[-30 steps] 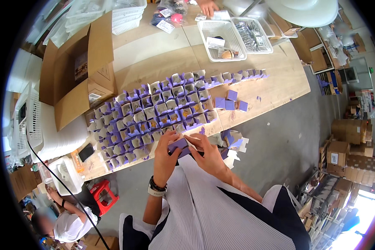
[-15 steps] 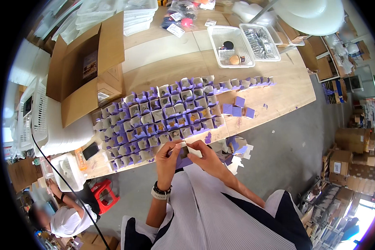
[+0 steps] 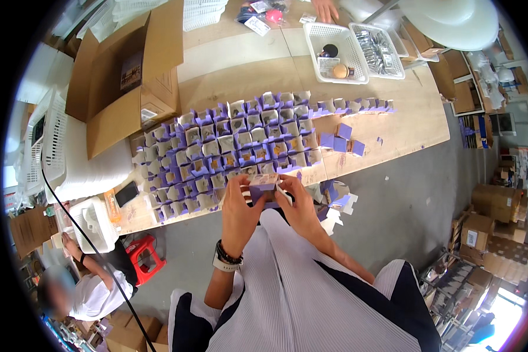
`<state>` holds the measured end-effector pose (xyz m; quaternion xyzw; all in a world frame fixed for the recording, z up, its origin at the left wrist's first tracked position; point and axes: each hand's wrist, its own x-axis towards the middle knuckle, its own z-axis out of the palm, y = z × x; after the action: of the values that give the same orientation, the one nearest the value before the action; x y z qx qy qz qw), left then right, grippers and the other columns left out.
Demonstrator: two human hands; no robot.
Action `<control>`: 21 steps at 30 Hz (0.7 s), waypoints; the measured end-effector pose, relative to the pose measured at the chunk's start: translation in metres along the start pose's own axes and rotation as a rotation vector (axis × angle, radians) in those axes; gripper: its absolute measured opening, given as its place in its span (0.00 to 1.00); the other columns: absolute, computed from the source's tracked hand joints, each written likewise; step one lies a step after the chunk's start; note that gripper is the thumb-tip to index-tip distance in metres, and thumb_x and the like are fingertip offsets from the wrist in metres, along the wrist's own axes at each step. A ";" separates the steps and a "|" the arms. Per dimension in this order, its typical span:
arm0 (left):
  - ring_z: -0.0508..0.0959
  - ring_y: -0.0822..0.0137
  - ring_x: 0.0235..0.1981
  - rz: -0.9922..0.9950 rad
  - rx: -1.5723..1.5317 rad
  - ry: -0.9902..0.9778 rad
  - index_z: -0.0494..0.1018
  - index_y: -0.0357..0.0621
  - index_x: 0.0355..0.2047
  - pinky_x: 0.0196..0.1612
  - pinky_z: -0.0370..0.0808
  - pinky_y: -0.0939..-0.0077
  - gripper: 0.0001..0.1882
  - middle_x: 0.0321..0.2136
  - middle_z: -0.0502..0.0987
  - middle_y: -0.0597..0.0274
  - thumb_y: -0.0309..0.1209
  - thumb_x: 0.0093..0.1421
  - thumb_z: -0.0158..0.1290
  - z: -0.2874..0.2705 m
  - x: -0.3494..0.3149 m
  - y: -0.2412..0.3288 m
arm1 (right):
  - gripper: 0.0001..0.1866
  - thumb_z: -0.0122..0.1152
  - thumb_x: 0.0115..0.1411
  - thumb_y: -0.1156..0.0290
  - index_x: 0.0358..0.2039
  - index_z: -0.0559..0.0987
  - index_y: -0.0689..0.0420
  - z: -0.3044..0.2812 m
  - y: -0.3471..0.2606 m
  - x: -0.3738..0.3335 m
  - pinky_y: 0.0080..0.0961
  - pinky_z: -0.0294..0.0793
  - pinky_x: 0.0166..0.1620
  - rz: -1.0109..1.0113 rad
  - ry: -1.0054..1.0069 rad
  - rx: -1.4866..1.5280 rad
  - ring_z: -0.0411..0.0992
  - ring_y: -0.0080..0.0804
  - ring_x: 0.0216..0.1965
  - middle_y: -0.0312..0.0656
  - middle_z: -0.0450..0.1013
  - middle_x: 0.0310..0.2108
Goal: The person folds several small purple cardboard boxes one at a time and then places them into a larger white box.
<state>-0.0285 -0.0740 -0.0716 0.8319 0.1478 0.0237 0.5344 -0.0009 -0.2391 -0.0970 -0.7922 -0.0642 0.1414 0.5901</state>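
Between my two hands, just off the table's near edge, is a small purple carton (image 3: 264,183) with a pale printed face turned up. My left hand (image 3: 242,202) grips its left side, fingers curled round it. On the other side my right hand (image 3: 297,202) pinches the carton near a whitish flap. Directly beyond stand rows of open purple cartons (image 3: 226,145) with grey insides, and a few show something orange-yellow within. To their right, several closed purple cartons (image 3: 340,142) lie in a small cluster.
A large open cardboard box (image 3: 158,97) stands at the left. White baskets (image 3: 361,79) sit at the back right, near another person's hand (image 3: 324,9). A phone (image 3: 127,194) lies at the left edge. A person (image 3: 97,293) is by a red stool (image 3: 146,258). Flattened cartons (image 3: 337,202) lie right of my hands.
The carton in my hands has been turned so its printed face shows, and both hands have shifted round it. Another person's hand has come into view at the top. The view has moved slightly.
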 end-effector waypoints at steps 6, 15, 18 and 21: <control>0.82 0.54 0.45 0.036 -0.030 -0.005 0.65 0.34 0.51 0.43 0.82 0.67 0.25 0.45 0.77 0.48 0.20 0.56 0.64 -0.002 0.006 0.004 | 0.16 0.64 0.61 0.76 0.46 0.68 0.62 0.001 -0.017 0.001 0.32 0.84 0.43 -0.058 0.000 -0.081 0.77 0.51 0.51 0.53 0.67 0.57; 0.84 0.62 0.38 -0.097 -0.069 -0.100 0.71 0.33 0.48 0.39 0.80 0.71 0.17 0.39 0.82 0.52 0.23 0.59 0.61 -0.005 0.008 -0.018 | 0.16 0.65 0.60 0.74 0.45 0.70 0.60 0.003 -0.017 -0.004 0.35 0.80 0.44 -0.079 0.054 -0.202 0.79 0.53 0.42 0.56 0.68 0.58; 0.82 0.72 0.35 -0.158 -0.223 -0.156 0.75 0.31 0.47 0.36 0.77 0.77 0.13 0.36 0.82 0.58 0.24 0.63 0.58 -0.015 0.010 -0.017 | 0.12 0.61 0.64 0.73 0.45 0.71 0.62 -0.007 -0.003 0.006 0.31 0.79 0.43 -0.015 0.062 -0.079 0.80 0.49 0.41 0.56 0.76 0.51; 0.79 0.78 0.34 -0.267 -0.254 -0.269 0.76 0.30 0.46 0.34 0.73 0.81 0.12 0.33 0.81 0.64 0.26 0.66 0.56 -0.028 0.016 -0.016 | 0.14 0.59 0.67 0.70 0.49 0.75 0.65 -0.026 -0.004 0.013 0.23 0.76 0.38 0.253 0.001 0.037 0.80 0.31 0.34 0.51 0.80 0.39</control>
<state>-0.0224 -0.0388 -0.0758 0.7265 0.1800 -0.1400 0.6483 0.0197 -0.2582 -0.0880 -0.7831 0.0390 0.2156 0.5820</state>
